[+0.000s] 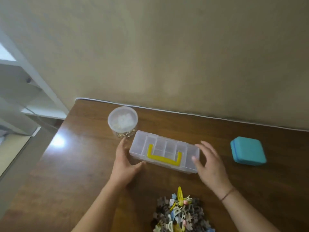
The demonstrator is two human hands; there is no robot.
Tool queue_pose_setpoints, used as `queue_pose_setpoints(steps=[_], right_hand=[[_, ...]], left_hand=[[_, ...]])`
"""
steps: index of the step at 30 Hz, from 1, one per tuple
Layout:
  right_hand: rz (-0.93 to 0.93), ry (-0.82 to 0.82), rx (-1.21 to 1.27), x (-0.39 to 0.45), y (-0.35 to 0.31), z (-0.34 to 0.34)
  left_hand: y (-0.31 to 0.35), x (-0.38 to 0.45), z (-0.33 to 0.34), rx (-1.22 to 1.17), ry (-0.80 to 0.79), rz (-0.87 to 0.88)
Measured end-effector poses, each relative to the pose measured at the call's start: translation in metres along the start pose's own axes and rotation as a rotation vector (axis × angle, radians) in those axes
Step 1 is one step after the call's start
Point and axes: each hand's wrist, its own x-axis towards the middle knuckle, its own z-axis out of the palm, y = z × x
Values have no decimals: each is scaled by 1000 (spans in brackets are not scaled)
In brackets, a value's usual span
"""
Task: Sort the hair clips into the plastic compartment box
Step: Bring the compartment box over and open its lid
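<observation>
A clear plastic compartment box with a yellow handle lies closed in the middle of the brown table. My left hand rests against its left end, fingers straight and thumb along the near edge. At the box's right end is my right hand, fingers spread and relaxed, touching or just off the corner. A heap of several mixed hair clips sits at the near edge, between my forearms.
A round clear jar with a white lid stands behind the box's left end. A teal square case lies to the right. The wall runs along the table's far edge; white shelves stand at the left.
</observation>
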Motion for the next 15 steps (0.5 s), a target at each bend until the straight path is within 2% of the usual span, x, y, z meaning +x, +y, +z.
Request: queue_pose_setpoints(steps=[1,3,7,12,15], right_hand=[[-67,-38,-60,-7,-3,1],[-126,-127,-168,-18,-1,5],[11,-109,-204,-25,23,-6],[-54,-185,-447,-16,38,-29],[-30,-240,-297,7,27,-39]], left_hand=[[3,3,1,36,-81,28],[13,1,11,99,-134,51],[23,-14,40,229,-159,155],[30,-22,58,238,-130,177],[33,-21,57,274,-160,165]])
